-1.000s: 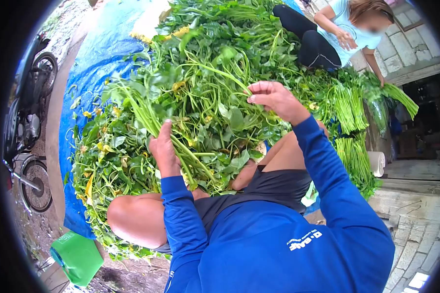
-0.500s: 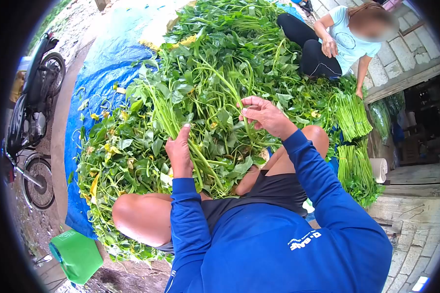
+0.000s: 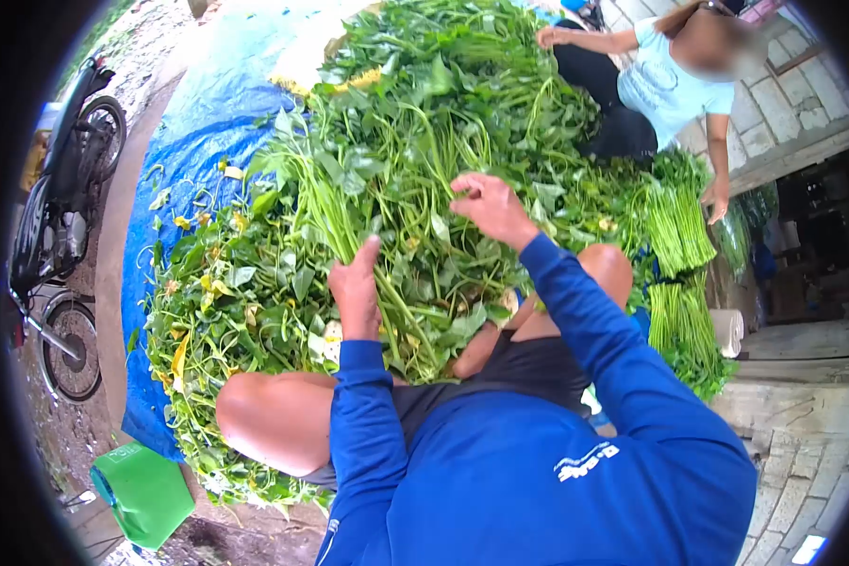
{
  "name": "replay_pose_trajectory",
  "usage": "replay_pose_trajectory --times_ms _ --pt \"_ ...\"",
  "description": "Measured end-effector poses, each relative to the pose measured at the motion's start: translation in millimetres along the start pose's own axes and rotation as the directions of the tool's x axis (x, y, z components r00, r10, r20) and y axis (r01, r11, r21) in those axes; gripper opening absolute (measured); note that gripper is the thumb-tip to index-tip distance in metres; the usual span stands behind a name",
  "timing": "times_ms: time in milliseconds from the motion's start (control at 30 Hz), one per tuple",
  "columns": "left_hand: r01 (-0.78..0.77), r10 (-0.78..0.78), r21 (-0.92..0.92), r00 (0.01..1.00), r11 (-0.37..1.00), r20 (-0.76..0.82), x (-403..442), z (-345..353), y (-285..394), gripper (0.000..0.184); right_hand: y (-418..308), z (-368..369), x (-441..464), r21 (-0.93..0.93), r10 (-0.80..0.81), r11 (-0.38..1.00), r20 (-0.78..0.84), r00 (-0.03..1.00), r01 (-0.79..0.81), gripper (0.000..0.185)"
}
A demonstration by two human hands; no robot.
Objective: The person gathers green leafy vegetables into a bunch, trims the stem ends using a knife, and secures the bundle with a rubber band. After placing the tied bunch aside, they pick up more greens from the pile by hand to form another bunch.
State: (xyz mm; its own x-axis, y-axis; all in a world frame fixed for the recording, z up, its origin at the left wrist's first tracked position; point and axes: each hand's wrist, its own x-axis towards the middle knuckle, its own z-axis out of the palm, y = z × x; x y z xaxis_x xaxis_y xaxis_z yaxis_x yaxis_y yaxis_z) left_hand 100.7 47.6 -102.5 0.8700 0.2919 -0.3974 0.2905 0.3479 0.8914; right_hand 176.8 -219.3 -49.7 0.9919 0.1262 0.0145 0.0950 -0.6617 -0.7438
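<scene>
My left hand [image 3: 356, 288] is closed around a bunch of long green leafy stalks [image 3: 328, 203], which look like water spinach; the thumb lies along them and the cut ends point down toward my lap. To its right, my right hand [image 3: 496, 209] is raised over the heap, its thumb and fingers pinched on a single leafy stalk [image 3: 434, 156] that slants up to the left. Beneath both hands spreads a big pile of loose greens [image 3: 255, 316], with some yellowed leaves among them.
A blue tarp [image 3: 184, 141] lies under the pile. Tied bundles of stalks [image 3: 677, 226] are stacked at right, near a seated person [image 3: 674, 90] in a light blue shirt. A motorcycle [image 3: 66, 226] stands at left; a green container [image 3: 146, 495] sits at lower left.
My right hand has moved slightly up and left, its fingers closing more. My left hand keeps the bunch, shifted slightly right. The other person's one hand has reached out over the pile; the other left the bundles.
</scene>
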Motion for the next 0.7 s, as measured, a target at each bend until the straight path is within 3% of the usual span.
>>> replay_pose_trajectory --times_ms 167,333,500,600,700 --pt "0.009 -0.009 0.001 1.0 1.0 -0.023 -12.9 9.4 6.2 0.037 2.4 0.5 -6.5 -0.111 0.151 0.981 -0.092 0.984 -0.16 0.038" --pt "-0.105 0.109 0.076 0.993 0.992 -0.048 -16.7 20.0 8.2 0.036 -4.9 -5.9 3.5 -0.328 0.201 0.911 -0.182 0.963 -0.252 0.035" --pt "-0.05 0.049 0.058 0.999 0.997 0.011 -14.3 19.6 3.5 0.045 -4.2 -4.0 13.8 -0.53 0.048 0.828 -0.261 0.964 -0.185 0.025" --pt "-0.054 0.054 -0.019 0.999 0.998 -0.004 -12.6 25.3 -2.8 0.038 -15.7 3.5 15.0 -0.624 0.046 0.765 -0.195 0.98 -0.16 0.026" --pt "0.119 -0.117 -0.017 0.991 0.993 0.063 -4.7 22.8 -18.9 0.045 -15.7 31.6 13.1 -0.531 -0.005 0.847 -0.088 0.996 -0.043 0.029"
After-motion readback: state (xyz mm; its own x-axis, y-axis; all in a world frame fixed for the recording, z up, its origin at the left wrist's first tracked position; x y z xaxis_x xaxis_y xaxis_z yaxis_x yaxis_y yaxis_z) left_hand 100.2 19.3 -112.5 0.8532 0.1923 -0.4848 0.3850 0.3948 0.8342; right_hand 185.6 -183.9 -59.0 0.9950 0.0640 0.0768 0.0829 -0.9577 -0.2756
